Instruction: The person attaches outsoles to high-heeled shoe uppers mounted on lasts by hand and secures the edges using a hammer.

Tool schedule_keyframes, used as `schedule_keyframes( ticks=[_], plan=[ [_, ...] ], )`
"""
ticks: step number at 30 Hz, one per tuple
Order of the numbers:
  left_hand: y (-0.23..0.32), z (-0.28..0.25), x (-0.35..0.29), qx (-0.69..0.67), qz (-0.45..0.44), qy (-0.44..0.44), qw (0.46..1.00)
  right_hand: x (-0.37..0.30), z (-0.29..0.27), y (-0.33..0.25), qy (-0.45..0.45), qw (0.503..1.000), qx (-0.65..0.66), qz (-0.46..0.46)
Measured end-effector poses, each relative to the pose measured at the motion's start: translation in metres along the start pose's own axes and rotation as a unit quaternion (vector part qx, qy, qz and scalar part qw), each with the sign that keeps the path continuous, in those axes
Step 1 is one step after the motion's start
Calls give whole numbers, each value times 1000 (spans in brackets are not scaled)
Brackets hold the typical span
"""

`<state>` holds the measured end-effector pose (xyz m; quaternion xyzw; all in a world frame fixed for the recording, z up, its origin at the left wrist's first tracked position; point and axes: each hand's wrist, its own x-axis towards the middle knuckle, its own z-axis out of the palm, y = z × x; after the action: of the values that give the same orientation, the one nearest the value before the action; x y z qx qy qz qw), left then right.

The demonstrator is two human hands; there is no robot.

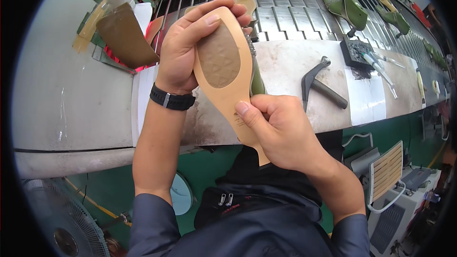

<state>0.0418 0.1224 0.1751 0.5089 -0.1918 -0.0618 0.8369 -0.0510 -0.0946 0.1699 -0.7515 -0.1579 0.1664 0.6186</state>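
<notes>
Held up between my two hands is a tan shoe sole point(220, 100) with a brown textured patch on its forefoot. Its toe end points away from me and the narrow heel end comes toward my body. My left hand point(183, 43) wraps the toe end, thumb lying on the patch and fingers curled over the far edge. Around the narrow end, my right hand point(285, 131) is closed, its thumb pressed on the face of the sole. Behind the sole, part of a green shoe last point(258, 83) shows along the right edge; the rest of it is hidden.
A hammer point(326, 85) lies on the bench point(281, 62) to the right. Beyond it, a dark block point(354, 51) sits beside clear slender tools point(381, 72). Green lasts point(350, 13) rest by the slatted conveyor point(281, 21). A brown curved panel point(123, 35) stands left; a fan point(66, 223) is lower left.
</notes>
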Motion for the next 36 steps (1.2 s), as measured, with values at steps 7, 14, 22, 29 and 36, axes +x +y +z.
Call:
schedule_keyframes(
  ticks=[7,14,22,29,36],
  plan=[
    [7,45,7,200,71,-130,969,2,-47,-21,215,949,-78,-215],
    [-62,44,-28,8,-98,74,992,-12,-126,-2,167,981,99,-6],
    [-109,46,-89,155,-3,338,928,-121,-33,76,202,892,404,37],
    [-64,1,-37,312,49,19,949,-53,-28,63,125,960,-196,-158],
    [-67,-3,-39,335,84,14,938,30,-34,-5,25,911,-288,-293]
  ],
)
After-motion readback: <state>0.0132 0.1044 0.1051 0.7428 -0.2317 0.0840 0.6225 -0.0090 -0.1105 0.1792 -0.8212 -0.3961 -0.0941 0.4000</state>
